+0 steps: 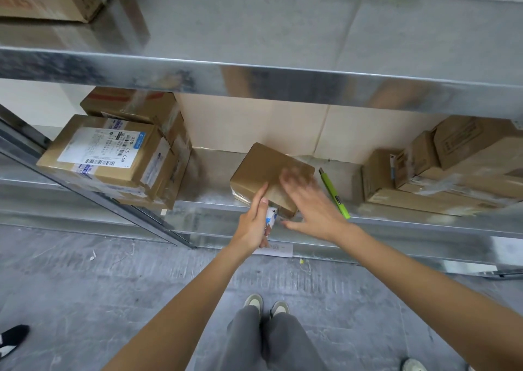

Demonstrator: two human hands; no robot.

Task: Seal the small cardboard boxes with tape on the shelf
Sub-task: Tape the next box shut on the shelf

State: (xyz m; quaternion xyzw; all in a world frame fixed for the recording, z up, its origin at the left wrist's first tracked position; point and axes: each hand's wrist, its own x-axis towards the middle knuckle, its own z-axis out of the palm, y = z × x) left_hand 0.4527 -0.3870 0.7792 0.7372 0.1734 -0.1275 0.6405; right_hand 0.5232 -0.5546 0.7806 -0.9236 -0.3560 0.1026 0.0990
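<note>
A small plain cardboard box point(264, 169) lies tilted at the front edge of the metal shelf point(215, 205), its near corner overhanging the edge. My left hand point(254, 223) is closed around a white and blue roll of tape point(271, 220) just below that corner, with the forefinger stretched up against the box's near side. My right hand point(308, 201) is spread flat and blurred over the box's right part, fingers on its top, thumb below the shelf edge.
A green utility knife point(334, 193) lies on the shelf right of the box. Labelled parcels point(104, 151) are stacked at the left, more boxes point(441, 178) at the right. An upper shelf point(254, 79) overhangs. A paper slip point(278, 249) hangs below. Another person's shoe point(12, 338) shows at the lower left.
</note>
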